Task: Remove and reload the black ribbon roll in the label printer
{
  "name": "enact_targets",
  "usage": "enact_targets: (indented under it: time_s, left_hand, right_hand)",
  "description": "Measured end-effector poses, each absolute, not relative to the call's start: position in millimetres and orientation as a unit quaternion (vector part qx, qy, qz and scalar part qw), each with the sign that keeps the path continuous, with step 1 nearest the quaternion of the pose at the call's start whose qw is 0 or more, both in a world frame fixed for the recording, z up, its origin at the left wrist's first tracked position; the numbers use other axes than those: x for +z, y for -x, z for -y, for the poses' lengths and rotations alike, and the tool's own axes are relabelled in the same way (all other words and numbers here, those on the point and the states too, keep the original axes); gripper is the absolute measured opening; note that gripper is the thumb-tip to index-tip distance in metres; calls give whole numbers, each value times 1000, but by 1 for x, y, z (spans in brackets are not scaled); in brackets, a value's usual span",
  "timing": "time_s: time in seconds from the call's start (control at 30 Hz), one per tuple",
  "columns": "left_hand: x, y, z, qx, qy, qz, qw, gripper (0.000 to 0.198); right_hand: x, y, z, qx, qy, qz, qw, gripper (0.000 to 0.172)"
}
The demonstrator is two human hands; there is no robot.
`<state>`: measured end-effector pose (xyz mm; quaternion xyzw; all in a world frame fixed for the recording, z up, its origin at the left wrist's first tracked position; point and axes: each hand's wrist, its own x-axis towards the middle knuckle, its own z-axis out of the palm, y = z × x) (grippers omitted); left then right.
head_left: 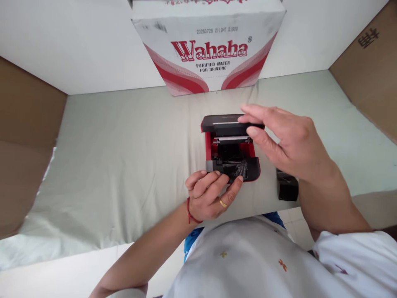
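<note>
Left hand: fingers bent over near edge of device, one fingertip beside some clear, crinkly material inside; can't tell if they grip or just press. Black-and-red device sits mid-scene on the cloth-covered surface, in front of the printed carton. Progress, my read: opening looks done, lid raised at the far side, interior exposed; closing not done, clear stuff still inside. Anything beyond that, can't tell. Direction: opening faces up and toward the wearer; lid's long edge runs left-right. Body looks near square, so its long axis is unclear. Right hand: fingers nearly straight, thumb parted from them, at lid's right end; can't tell whether they have hold of it. Far right: small black block by the right forearm, apart from device.
</note>
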<state>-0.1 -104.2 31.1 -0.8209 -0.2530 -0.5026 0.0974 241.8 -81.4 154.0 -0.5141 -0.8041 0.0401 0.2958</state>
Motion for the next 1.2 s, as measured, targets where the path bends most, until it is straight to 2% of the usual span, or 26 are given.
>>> enact_targets:
  time_s: [0.23, 0.53, 0.67, 0.77, 0.9, 1.03, 1.2]
  left_hand:
    - [32, -4, 108, -496, 820, 263, 116, 25]
    - [26, -4, 110, -503, 818, 262, 99, 34]
    - [21, -5, 110, -505, 816, 265, 96, 45]
    - [21, -3, 109, -512, 821, 249, 50, 52]
    - [24, 8, 98, -543, 801, 245, -53, 57]
    - [15, 22, 73, -564, 718, 341, -226, 55]
    - [-3, 27, 42, -497, 651, 314, -481, 94]
  right_hand:
    - [151, -246, 116, 99, 460, 858, 207, 39]
    - [161, -231, 120, 12, 452, 890, 67, 34]
    - [163, -229, 113, 12, 468, 882, 45, 25]
    - [153, -229, 114, 17, 498, 859, 114, 30]
    - [128, -229, 129, 45, 471, 831, 291, 30]
    - [108, -233, 151, 109, 403, 834, 360, 38]
    - [97, -236, 162, 142, 410, 814, 386, 59]
